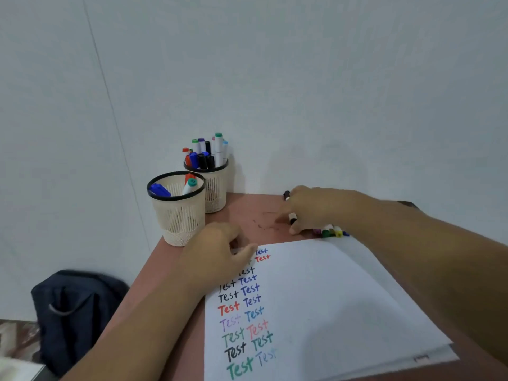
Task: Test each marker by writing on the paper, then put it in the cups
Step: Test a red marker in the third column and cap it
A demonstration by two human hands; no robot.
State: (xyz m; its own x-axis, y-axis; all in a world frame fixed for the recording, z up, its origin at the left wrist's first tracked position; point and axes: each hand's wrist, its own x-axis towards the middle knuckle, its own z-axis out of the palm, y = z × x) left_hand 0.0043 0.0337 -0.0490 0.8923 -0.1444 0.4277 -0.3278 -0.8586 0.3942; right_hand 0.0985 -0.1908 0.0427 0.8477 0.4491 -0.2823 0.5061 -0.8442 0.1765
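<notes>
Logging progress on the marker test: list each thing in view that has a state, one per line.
Near cup: upright, few markers inside.
Far cup: upright, crowded with markers.
Paper: flat, two columns of "Test" written.
Loose markers: lying on the table, capped.
Right hand: grips a marker from the pile.
Left hand: rests on the paper's top corner.
Dark bag: on the floor.

A dark blue bag (pixel 78 312) with a grey handle loop sits on the floor against the pale wall (pixel 275 64), just left of the reddish-brown table (pixel 247 215).
</notes>
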